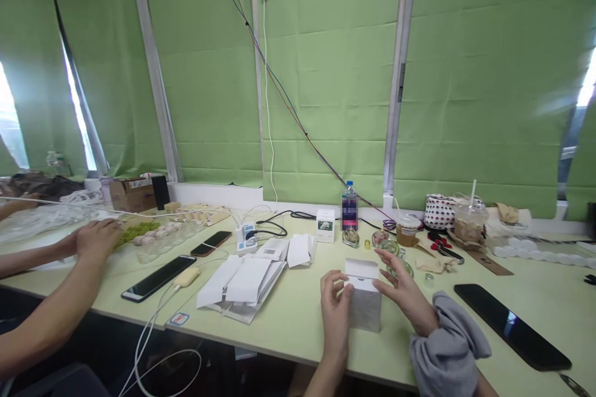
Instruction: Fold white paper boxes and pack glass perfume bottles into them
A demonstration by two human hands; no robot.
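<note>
A small white carton box [365, 309] stands upright near the table's front edge, its top flap [362, 268] raised. My left hand [336, 301] grips the box at its left upper edge, thumb in front and fingers curled. On the other side, my right hand [404, 291] has its thumb against the box's right upper edge, while its other fingers are spread apart beside the flap. A grey scrunchie [444, 347] circles my right wrist. What is inside the box is hidden. Behind the right hand are small round glass jars [385, 244].
Flattened white cartons [246, 279] lie left of my hands. A black phone [510, 325] is at the right. A water bottle [349, 208], a printed white box [325, 226] and drink cups [470, 222] stand behind. Another person's hands [99, 239] work at the left, near phones [158, 278] and cables.
</note>
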